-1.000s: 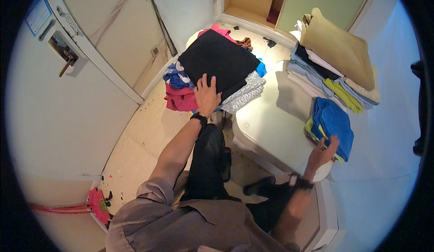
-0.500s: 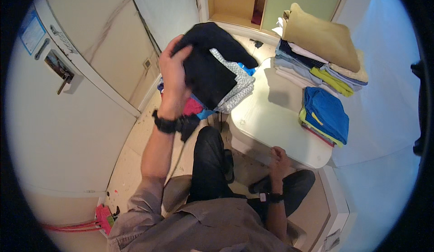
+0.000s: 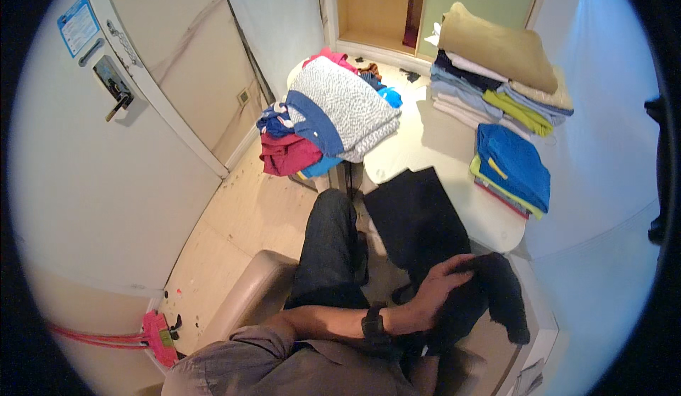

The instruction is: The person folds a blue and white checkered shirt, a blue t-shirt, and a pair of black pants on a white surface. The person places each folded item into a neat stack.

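Observation:
My left hand (image 3: 436, 293) reaches across my lap to the right, its fingers closed round a black garment (image 3: 418, 218). One squared, flat part of this garment spreads over the front edge of the white table (image 3: 397, 151). A darker, fuzzy-looking part droops to the right of the hand. The garment's exact kind is not clear. My right hand is hidden under or behind the black cloth; only a bit of its forearm shows below.
A heap of clothes with a grey-white speckled garment (image 3: 340, 98) lies at the table's left end. A tall folded stack topped by a tan garment (image 3: 496, 45) stands back right, a smaller blue-topped pile (image 3: 514, 165) nearer. A door (image 3: 92, 183) is at left.
My left hand has carried the black garment from the left heap to the right, over my lap, uncovering the speckled garment. My right hand, seen before near the table edge, is now hidden.

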Demonstrator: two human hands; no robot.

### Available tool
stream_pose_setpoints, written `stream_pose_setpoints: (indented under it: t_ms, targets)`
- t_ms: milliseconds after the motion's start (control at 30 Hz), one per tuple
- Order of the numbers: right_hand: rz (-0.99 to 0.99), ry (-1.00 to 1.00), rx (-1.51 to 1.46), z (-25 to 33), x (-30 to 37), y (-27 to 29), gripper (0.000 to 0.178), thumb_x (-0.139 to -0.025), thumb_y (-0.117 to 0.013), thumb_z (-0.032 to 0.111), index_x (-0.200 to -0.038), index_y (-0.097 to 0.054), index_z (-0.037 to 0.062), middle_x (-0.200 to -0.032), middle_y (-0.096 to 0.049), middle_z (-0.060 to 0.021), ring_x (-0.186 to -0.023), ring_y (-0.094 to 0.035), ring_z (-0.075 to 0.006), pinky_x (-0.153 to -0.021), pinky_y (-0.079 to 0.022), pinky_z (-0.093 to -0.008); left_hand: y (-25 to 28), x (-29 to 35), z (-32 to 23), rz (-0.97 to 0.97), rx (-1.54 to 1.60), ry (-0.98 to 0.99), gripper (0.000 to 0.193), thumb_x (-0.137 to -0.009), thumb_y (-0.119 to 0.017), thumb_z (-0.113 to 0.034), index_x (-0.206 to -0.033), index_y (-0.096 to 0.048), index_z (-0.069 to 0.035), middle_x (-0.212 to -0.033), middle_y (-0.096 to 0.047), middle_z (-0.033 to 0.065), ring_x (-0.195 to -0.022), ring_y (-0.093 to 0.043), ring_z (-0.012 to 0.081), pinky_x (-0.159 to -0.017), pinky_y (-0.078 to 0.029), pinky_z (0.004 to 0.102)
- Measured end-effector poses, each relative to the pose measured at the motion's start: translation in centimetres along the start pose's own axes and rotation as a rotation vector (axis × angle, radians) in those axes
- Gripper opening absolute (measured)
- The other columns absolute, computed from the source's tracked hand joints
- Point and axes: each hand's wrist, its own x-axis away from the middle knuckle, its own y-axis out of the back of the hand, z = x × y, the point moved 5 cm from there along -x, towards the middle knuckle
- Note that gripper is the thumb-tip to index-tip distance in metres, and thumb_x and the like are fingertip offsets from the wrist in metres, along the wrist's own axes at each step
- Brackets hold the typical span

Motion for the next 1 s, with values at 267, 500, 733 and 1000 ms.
stream_pose_setpoints:
  t_ms: [267,500,733,1000]
  targets:
    - [-0.185,0.018,-0.125,-1.4,1.9,10.9,0.037,-0.099,-0.061,0.032,-0.127,-0.063,0.008,-0.118,-0.067,-0.007,-0.104,-0.062,-0.0185,-0.091,-0.051,-0.0344,7.3,-0.4,-1.1,-0.166,-0.298,-0.678,0.036,-0.09,-0.067,-0.029,-0.123,-0.064,-0.014,-0.116,-0.068,0.0075,-0.097,-0.064,0.0229,-0.088,-0.052,0.0332]
    - [-0.315,0.221,0.044,1.8,4.2,6.9,0.037,-0.096,-0.062,0.029,-0.124,-0.056,0.0061,-0.114,-0.064,-0.0067,-0.101,-0.063,-0.0221,-0.089,-0.053,-0.0378,19.1,-3.3,0.1,-0.03,0.426,0.052,0.039,-0.101,-0.06,-0.03,-0.13,-0.064,-0.004,-0.126,-0.068,0.0116,-0.115,-0.064,0.0233,-0.099,-0.052,0.0364]
    - [-0.303,0.223,-0.019,1.0,4.0,5.5,0.036,-0.092,-0.065,0.019,-0.123,-0.054,0.0042,-0.108,-0.067,-0.0092,-0.091,-0.067,-0.0227,-0.078,-0.057,-0.0361,24.6,-2.8,-0.5,-0.238,-0.757,-0.482,0.041,-0.105,-0.056,-0.027,-0.134,-0.059,0.001,-0.129,-0.066,0.0091,-0.114,-0.063,0.0197,-0.098,-0.051,0.0296]
    - [-0.269,0.111,-0.057,3.8,5.0,2.2,0.028,-0.093,-0.066,0.02,-0.115,-0.064,0.0025,-0.106,-0.071,-0.008,-0.09,-0.069,-0.0207,-0.079,-0.058,-0.0349,25.0,-1.7,-3.1,-0.363,-0.9,-0.117,0.06,-0.088,-0.076,-0.013,-0.142,-0.052,0.0,-0.138,-0.059,0.0131,-0.125,-0.057,0.0242,-0.101,-0.048,0.0355]
